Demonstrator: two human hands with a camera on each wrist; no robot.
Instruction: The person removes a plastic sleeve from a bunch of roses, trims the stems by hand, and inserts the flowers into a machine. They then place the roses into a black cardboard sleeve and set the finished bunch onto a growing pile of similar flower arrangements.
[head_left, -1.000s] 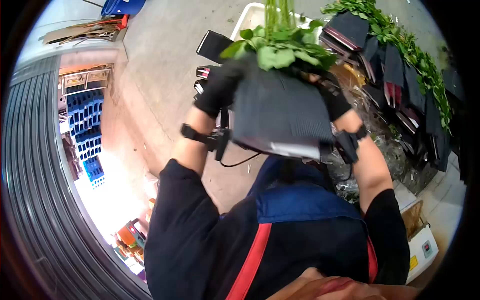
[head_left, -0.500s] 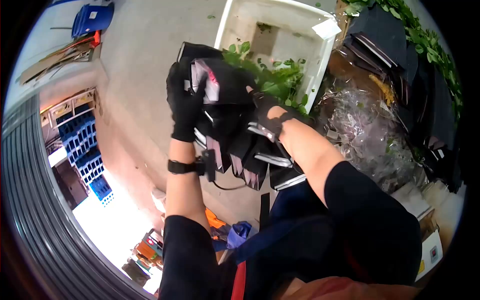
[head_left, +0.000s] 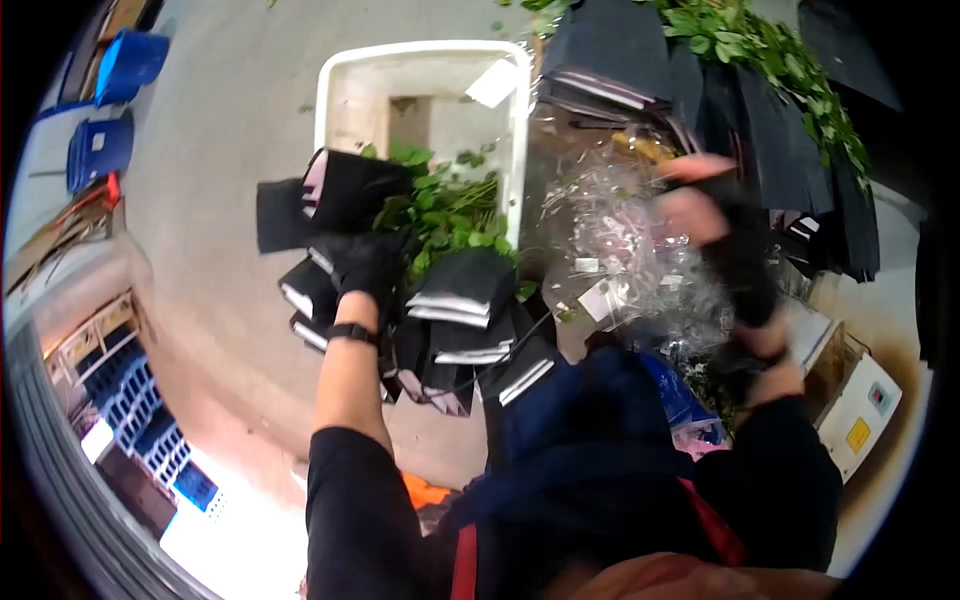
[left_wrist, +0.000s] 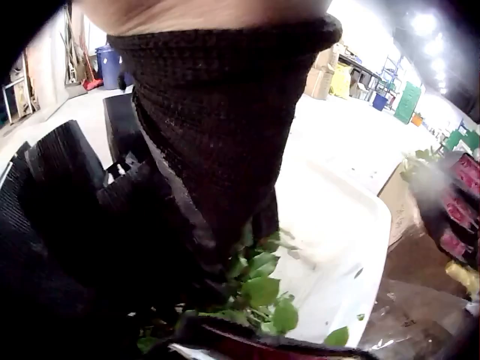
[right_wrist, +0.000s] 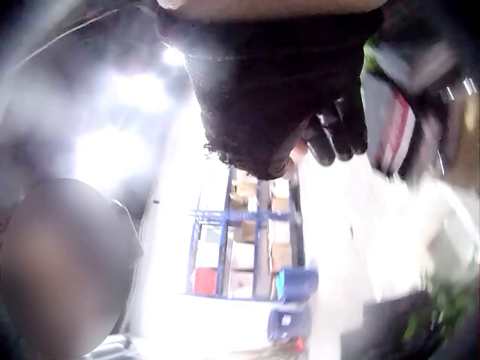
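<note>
Black-wrapped bundles with leafy green stems (head_left: 455, 285) lie at the near end of a white tub (head_left: 522, 140), some hanging over its edge. My black-gloved left hand (head_left: 370, 262) is down among them, touching the wraps; its fingers are hidden, also in the left wrist view, where dark wraps and leaves (left_wrist: 262, 291) surround the hand (left_wrist: 214, 127). My right hand (head_left: 730, 215), blurred, is raised over the right side, near more black bundles (head_left: 780, 130). The right wrist view shows this gloved hand (right_wrist: 281, 97) with fingers loosely bent and nothing visible in them.
Crumpled clear plastic (head_left: 640, 240) covers the area right of the tub. A white box with a yellow label (head_left: 862, 415) stands at the lower right. Blue bins (head_left: 100, 150) are at the upper left, and a ribbed grey shutter (head_left: 45, 430) is at the left edge.
Both hands were on one bundle; it now lies with the others at the tub. My right hand has left it and moved right. The left stays among the bundles.
</note>
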